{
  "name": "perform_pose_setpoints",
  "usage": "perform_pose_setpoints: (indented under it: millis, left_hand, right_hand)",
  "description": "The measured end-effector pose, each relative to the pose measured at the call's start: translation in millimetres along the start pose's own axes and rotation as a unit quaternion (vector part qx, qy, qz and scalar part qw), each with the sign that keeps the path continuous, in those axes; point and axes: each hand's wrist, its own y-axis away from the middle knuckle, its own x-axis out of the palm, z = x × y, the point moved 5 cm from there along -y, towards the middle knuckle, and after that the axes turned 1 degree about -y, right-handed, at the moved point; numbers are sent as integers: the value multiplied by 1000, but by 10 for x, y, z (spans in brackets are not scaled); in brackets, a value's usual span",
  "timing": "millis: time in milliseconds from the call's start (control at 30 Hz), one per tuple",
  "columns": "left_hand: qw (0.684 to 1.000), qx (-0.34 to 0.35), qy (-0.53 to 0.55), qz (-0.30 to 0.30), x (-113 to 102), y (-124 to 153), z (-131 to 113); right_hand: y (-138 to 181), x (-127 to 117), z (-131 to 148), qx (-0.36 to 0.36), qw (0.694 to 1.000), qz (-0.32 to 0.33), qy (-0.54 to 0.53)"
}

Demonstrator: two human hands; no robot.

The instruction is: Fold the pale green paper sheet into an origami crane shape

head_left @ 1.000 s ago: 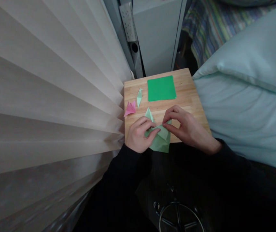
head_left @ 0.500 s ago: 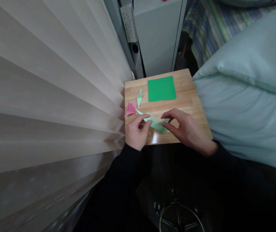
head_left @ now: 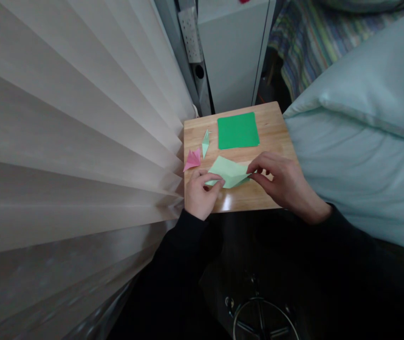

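Observation:
A pale green folded paper [head_left: 229,172] lies on the small wooden table [head_left: 276,137], held at both ends. My left hand [head_left: 200,194] pinches its left corner, fingers closed. My right hand [head_left: 282,183] pinches its right corner, fingers curled. Behind the paper sits a stack of bright green square sheets [head_left: 238,130]. A small pale green folded piece [head_left: 205,142] and a pink folded piece [head_left: 192,159] lie at the table's left edge.
A pleated beige curtain [head_left: 74,141] fills the left side and touches the table. A pale blue pillow [head_left: 361,123] lies on the right. A grey cabinet [head_left: 233,52] stands behind the table, with a power strip [head_left: 189,34] beside it. A chair base [head_left: 258,316] shows below.
The pale green paper, held bunched near the table's front edge a second ago, has been lifted back onto the table and spread flatter between both hands.

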Motion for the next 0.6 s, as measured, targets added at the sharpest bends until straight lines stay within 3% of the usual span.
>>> perform_pose_setpoints:
  millis: [167, 267, 400, 600]
  left_hand:
    - [998, 53, -30, -33, -52, 0, -55]
    - [996, 64, 18, 63, -12, 8, -137]
    - [965, 49, 122, 228, 116, 77, -275]
    - [904, -62, 271, 324, 408, 237, -310]
  right_hand:
    - [0, -33, -61, 102, 989, 19, -110]
    - [3, -72, -112, 146, 973, 25, -179]
    - [-10, -123, -90, 147, 963, 28, -223]
    - [13, -49, -18, 143, 967, 66, -201]
